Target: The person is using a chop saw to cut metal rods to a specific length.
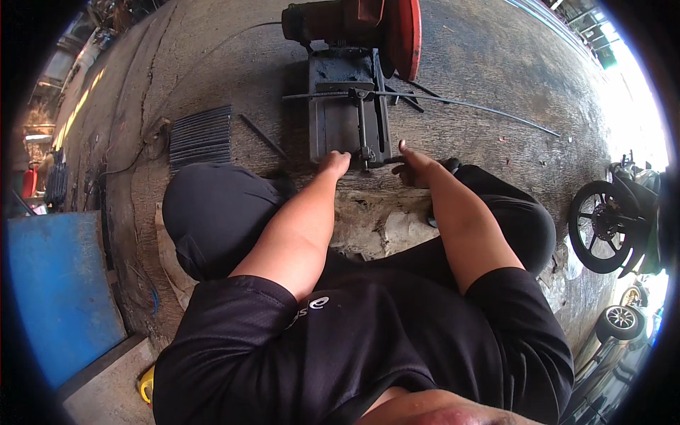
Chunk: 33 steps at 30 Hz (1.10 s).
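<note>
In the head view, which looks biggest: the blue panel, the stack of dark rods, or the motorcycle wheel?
Largest to smallest, as they look:
1. blue panel
2. motorcycle wheel and stack of dark rods: about alike; fisheye bending makes ranking unsure.

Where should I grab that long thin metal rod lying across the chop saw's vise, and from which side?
Take the long thin metal rod on its free length right of the vise, coming from above with the right hand. That stretch lies bare over the floor; near the red blade guard it is crowded. The left hand rests at the saw base's near end.
</note>
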Tool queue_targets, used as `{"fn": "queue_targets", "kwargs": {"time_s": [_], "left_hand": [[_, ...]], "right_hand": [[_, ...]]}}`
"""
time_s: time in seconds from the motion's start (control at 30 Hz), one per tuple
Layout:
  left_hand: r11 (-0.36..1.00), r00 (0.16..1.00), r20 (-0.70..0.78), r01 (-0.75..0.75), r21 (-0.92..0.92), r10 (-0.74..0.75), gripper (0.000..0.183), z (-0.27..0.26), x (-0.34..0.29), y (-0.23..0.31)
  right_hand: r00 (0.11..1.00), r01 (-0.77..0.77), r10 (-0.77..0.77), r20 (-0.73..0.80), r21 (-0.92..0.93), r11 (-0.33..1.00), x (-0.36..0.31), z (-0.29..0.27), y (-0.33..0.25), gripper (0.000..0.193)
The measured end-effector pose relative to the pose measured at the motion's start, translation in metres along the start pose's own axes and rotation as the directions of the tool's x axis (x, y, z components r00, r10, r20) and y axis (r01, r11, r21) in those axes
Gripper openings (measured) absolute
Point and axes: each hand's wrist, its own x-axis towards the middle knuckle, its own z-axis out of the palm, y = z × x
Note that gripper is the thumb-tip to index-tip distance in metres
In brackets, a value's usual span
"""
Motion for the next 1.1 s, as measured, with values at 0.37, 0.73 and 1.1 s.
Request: {"fn": "queue_targets", "kwargs": {"time_s": [0.37, 0.73, 1.1], "left_hand": [[0.952, 0.907, 0.394, -0.238, 0.191, 0.148, 0.077, 0.005, -0.014, 0.015], [0.938, 0.987, 0.147, -0.104, 0.33, 0.057, 0.065, 0.008, -0.013, 0.002], [0.996, 0.997, 0.04, 0.056, 0.067, -0.059, 0.068, 0.003, 0.004, 0.006]], "right_hand": [[0.994, -0.02, 0.019, -0.109, -0.003, 1.0, 0.019, 0.005, 0.01, 0.067], [0.954, 0.022, -0.031, -0.298, -0.032, 0.999, 0.052, -0.008, 0.02, 0.061], [0.846, 0.026, -0.27, 0.46, 0.471, 0.882, -0.002, -0.027, -0.001, 0.082]]}}
